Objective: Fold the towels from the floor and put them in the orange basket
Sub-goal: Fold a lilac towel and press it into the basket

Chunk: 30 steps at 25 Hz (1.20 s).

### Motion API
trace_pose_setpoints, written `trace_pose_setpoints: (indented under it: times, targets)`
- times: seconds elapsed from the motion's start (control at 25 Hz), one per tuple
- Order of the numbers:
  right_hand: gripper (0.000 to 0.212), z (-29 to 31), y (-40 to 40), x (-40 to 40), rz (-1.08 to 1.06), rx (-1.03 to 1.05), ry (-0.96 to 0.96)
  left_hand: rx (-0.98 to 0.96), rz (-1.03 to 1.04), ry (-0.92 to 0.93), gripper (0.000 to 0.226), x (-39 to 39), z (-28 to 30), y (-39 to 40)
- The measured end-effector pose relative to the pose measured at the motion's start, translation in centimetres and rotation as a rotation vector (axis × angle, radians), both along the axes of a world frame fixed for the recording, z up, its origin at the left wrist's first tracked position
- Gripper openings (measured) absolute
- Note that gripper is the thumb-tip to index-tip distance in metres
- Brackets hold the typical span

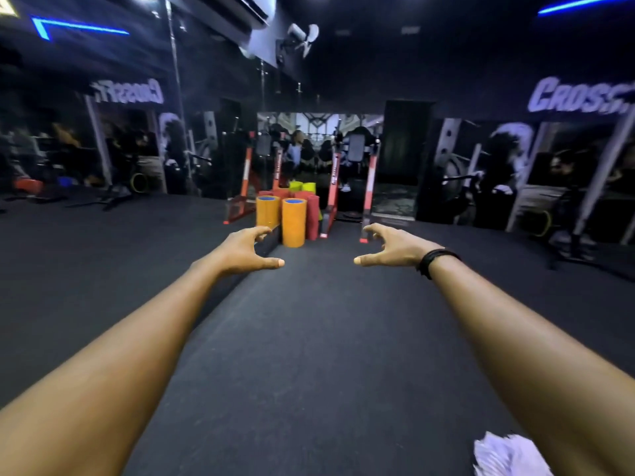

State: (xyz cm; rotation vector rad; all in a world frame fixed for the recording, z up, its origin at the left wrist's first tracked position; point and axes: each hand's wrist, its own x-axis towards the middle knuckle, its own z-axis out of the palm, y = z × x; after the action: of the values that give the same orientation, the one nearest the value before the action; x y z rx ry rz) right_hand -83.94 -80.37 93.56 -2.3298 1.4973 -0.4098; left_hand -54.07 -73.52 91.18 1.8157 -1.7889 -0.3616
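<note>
Reaching forward, left hand (245, 250), right hand (391, 247), grips spread, empty

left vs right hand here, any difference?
The right hand has a black band at its wrist; the left hand has a bare wrist. A white cloth shows beside the right forearm; none shows by the left. Both hands are empty, fingers curled open, stretched out above the dark floor.

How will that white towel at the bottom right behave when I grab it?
The white towel lies crumpled on the dark floor, so it will probably flop and drape. It looks soft and light, and seems unlikely to roll or slip.
</note>
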Motion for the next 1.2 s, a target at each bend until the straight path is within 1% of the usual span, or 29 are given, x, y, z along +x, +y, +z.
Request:
trace_pose_setpoints:
  times: [0.28,0.44,0.56,0.72,1.0,1.2]
  targets:
    - [0.091,-1.2,-2.8,-5.3,-0.35,0.036,0.012,0.025,-0.36,-0.027,0.086,-6.4,-1.1,-12.8]
    - [0.09,-1.6,-2.7,-7.7,-0.497,0.063,0.02,0.018,-0.539,-0.055,0.086,-10.8,-1.2,-17.0]
    - [0.091,-3.0,-2.1,-10.1,-0.6,0.095,0.024,0.054,-0.664,-0.06,0.086,-14.6,-2.5,-18.9]
    - [0.09,-4.7,-2.0,-13.9,-0.7,0.12,0.024,0.091,-0.776,-0.068,0.088,-19.9,-4.4,-21.7]
    - [0.089,-9.3,-5.2,-25.7,-0.839,0.154,-0.02,0.143,-0.93,-0.113,0.089,-33.4,-8.1,-27.9]
    - [0.09,-12.3,-9.2,-37.7,-0.92,0.215,-0.071,0.211,-0.983,-0.139,0.091,-46.3,-11.1,-33.8]
